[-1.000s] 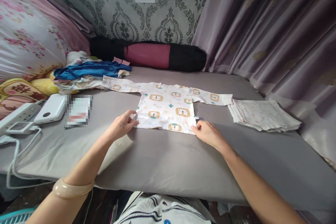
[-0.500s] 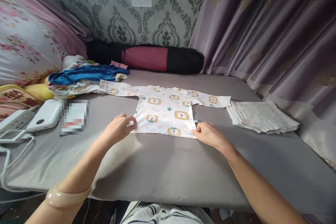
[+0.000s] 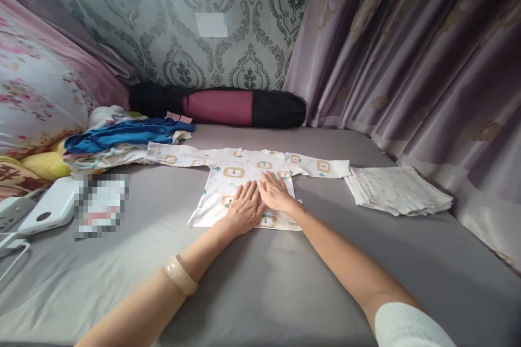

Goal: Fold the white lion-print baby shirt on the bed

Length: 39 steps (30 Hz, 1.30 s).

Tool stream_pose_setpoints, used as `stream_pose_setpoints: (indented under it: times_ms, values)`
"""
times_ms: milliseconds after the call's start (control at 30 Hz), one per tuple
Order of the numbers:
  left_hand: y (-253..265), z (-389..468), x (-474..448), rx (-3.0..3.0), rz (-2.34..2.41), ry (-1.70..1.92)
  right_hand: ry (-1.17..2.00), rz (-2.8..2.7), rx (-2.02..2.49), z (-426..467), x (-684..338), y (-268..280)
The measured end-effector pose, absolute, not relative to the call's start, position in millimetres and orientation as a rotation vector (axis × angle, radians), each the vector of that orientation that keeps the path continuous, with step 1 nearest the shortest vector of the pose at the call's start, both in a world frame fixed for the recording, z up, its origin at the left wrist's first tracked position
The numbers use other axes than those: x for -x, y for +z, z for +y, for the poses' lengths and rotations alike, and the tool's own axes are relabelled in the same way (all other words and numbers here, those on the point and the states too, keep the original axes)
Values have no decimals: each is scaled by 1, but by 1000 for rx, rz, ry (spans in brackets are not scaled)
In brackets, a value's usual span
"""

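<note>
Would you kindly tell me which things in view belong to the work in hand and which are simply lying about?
In the work: lion-print shirt, under left hand and right hand; probably also folded fabric stack, blue garment.

Lying about, apparently: maroon-and-black roll, white device, power strip.

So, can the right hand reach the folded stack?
Likely yes: the right hand rests on the shirt, with only a flat sleeve and grey sheet between it and the folded stack.

Can't make out any actual words here tbh, the dark lettering on the cushion [image 3: 18, 178] at far left is too unclear and the packet [image 3: 101, 206] is all pixelated.
</note>
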<state>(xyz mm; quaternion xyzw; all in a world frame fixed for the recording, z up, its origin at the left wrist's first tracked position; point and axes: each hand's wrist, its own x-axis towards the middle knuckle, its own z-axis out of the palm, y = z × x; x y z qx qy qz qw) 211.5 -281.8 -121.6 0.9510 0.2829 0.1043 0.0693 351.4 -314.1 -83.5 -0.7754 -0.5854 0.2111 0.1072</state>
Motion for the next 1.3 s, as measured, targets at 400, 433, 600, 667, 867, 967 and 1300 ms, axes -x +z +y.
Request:
stream_pose_setpoints:
  times_ms: [400,433,600,667,867,967,1300]
  values:
    - [-121,-290,-211,-2943,933,338,234,-1629,2449,-242,-386,-105]
    - [-119,-290,-211,-2937,939,331,186,-1606,2449,-239,-387,-106]
    - [-108,-291,-209,-2859,943,287,-62,-1505,2401,-228,-395,-107]
    - [-107,-290,-209,-2817,973,303,-82,-1474,2416,-222,-403,-104]
    - [-109,-290,-213,-2697,1400,353,13,-1578,2450,-202,-426,-95]
    - [-111,-292,-216,-2718,1447,307,23,-1584,2451,-195,-429,-94]
    - [-118,-293,-218,-2761,1472,310,-34,-1512,2461,-190,-430,-100]
